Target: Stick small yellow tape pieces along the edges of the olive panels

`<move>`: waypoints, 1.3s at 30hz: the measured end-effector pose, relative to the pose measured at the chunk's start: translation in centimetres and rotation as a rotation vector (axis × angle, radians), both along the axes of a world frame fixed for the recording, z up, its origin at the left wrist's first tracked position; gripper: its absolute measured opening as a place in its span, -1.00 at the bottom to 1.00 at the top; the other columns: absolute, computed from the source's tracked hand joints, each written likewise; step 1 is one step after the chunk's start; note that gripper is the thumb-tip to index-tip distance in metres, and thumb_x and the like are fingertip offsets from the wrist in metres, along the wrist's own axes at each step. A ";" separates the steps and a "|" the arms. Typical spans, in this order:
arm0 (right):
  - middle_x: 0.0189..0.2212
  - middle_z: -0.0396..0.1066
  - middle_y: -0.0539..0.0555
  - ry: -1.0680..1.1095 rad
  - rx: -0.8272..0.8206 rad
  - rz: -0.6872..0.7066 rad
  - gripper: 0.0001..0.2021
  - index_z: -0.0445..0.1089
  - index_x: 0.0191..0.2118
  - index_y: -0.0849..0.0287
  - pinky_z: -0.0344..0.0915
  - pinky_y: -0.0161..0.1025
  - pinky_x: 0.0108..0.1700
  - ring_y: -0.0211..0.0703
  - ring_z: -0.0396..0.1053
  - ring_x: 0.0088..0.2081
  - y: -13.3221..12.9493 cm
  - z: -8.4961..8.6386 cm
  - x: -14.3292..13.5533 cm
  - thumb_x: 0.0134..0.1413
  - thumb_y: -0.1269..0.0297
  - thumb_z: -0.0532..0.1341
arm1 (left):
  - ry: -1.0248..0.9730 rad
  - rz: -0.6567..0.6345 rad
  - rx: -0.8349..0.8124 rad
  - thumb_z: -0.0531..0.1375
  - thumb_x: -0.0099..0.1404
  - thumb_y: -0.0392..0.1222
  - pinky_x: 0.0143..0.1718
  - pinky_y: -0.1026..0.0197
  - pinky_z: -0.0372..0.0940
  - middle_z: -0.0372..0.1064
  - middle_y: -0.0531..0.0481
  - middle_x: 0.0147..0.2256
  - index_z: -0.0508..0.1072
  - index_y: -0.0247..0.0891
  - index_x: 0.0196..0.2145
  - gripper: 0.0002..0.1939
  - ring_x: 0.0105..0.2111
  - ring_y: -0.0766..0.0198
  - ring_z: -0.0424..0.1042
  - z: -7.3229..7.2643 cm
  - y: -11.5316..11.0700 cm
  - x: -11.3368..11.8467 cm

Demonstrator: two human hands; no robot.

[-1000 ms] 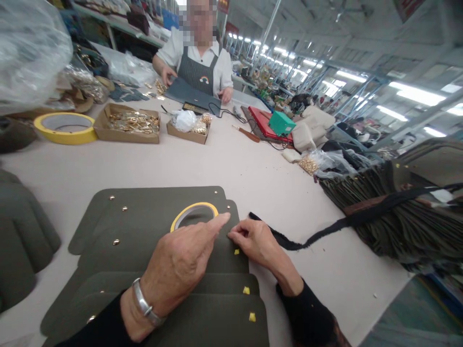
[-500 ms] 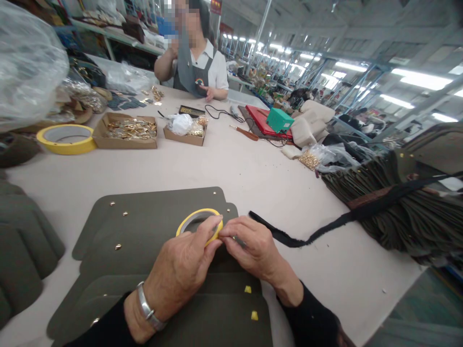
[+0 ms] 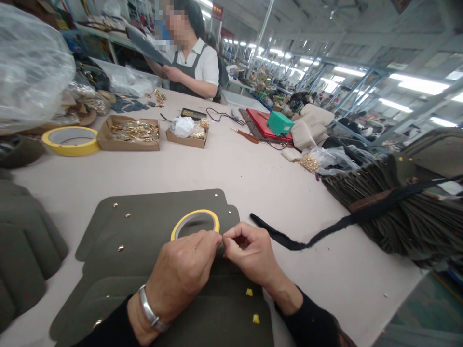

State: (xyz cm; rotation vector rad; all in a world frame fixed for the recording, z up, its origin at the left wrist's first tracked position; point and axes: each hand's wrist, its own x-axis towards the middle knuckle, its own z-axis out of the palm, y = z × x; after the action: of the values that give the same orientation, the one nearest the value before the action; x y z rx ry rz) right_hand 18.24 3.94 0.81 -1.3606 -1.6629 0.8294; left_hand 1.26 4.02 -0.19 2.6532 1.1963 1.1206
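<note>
A roll of yellow tape (image 3: 216,220) stands tilted over stacked dark olive panels (image 3: 159,205). My left hand (image 3: 184,262) is closed round the near part of the roll, which it hides, with thumb and fingertips pinched. Tip to tip with it, my right hand (image 3: 253,253) is pinched closed too; whatever lies between its fingertips is too small to make out. Gold studs (image 3: 120,248) show on the panels. Below my right hand, two small yellow tape pieces (image 3: 249,292) stick to the lower panel.
A bigger yellow tape roll (image 3: 81,148) lies at left beside a cardboard tray of gold fittings (image 3: 154,143). Further olive panels (image 3: 25,241) are stacked left. Right are a black strip (image 3: 289,242) and a thick bundle of panels (image 3: 390,207). A co-worker (image 3: 197,72) stands across the table.
My left thumb has come off the roll's rim to its fingers, and the roll shows slightly further left. Both hands stay close. The co-worker has turned, carrying a grey piece leftward.
</note>
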 end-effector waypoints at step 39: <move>-0.58 0.40 -0.03 -0.429 -0.104 -0.094 -0.81 0.43 -0.46 0.19 0.19 -0.33 -0.43 -0.26 0.34 -0.51 6.6 -2.9 2.6 0.09 0.27 0.15 | 0.458 0.105 -0.368 0.01 0.35 -0.37 -0.31 0.03 0.33 0.34 -0.04 -0.29 0.35 -0.20 -0.28 -0.84 -0.27 0.05 0.33 -1.0 0.5 1.0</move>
State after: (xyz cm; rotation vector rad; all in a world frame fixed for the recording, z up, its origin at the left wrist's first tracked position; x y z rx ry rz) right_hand 20.80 10.56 -2.08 -1.7691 -1.8773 0.6029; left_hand 2.22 4.51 -1.14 2.6399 1.4476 0.2505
